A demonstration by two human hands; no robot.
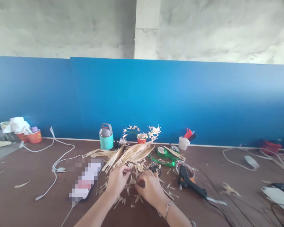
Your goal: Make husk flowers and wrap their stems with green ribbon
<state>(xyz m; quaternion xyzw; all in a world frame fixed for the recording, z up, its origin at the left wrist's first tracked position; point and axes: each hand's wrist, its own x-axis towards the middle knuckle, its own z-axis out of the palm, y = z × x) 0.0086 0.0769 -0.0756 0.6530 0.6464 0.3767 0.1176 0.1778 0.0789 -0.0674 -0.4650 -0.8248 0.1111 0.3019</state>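
Note:
My left hand point(117, 180) rests on the brown table point(38, 176) with its fingers curled round a pale dried leaf strip point(128, 172). My right hand point(149, 186) lies close beside it, fingers closed round something dark that I cannot make out. Both hands sit among scattered leaf cuttings point(132, 197). A heap of long dried leaf strips point(130, 154) lies just beyond them. Black scissors point(155, 168) lie right behind my right hand.
A black glue gun point(190, 183) lies to the right, with its cord trailing. Green ribbon point(165, 156), a teal jar point(106, 137), a small pot of pale flowers point(142, 134), a white cup of tools point(184, 142), white cables point(56, 157) and red cups point(33, 136) stand toward the blue wall.

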